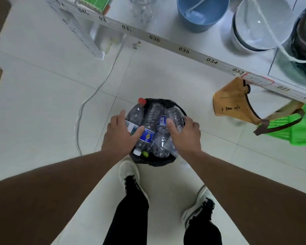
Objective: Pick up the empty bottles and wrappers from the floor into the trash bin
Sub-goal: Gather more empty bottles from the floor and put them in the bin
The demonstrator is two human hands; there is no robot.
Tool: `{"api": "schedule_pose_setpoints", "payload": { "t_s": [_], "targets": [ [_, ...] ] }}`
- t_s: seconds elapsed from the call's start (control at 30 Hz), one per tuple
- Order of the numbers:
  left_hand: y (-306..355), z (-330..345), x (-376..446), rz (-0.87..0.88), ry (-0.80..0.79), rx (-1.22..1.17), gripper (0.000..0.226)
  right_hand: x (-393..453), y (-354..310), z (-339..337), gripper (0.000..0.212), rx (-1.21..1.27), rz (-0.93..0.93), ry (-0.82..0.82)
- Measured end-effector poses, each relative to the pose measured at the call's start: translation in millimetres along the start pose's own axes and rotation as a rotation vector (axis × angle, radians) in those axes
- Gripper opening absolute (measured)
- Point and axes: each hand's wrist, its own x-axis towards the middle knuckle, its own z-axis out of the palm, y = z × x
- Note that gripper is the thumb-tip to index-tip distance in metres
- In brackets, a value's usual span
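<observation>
Bottles [151, 128], clear plastic and crumpled, fill the trash bin [153, 161], a small round bin with a black liner standing on the tiled floor [42, 96] just ahead of the person's shoes. Several lie heaped across the opening; one with a red cap [142, 101] sticks out past the far rim, and another shows a blue label.

Left hand [119, 133]: laid on the left side of the heap, fingers fairly straight and spread, thumb stretched across onto the blue-labelled bottle. Palm presses down; no curl around anything.

Right hand [185, 133]: laid on the right side of the heap, fingers bent loosely over a crumpled bottle, thumb pointing up along it. Whether it grasps or only presses — cannot tell.

Nearby: white cable [88, 101] on the floor to the left; brown paper bag [231, 103] and green bag [297, 128] to the right, under a numbered shelf edge [184, 50].
</observation>
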Motion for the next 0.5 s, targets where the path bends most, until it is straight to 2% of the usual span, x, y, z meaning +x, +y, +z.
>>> {"api": "schedule_pose_setpoints", "payload": {
  "t_s": [0.27,0.5],
  "targets": [
    [0.2,-1.0,-9.6,-0.083,0.037,-0.062,0.100,-9.7,22.0,-17.9,0.082,0.171,0.063,0.029],
    [-2.4,-10.5,-32.8,-0.073,0.119,-0.034,0.087,-20.6,38.8,-33.7,0.071,0.264,0.070,0.099]
  ]
}}
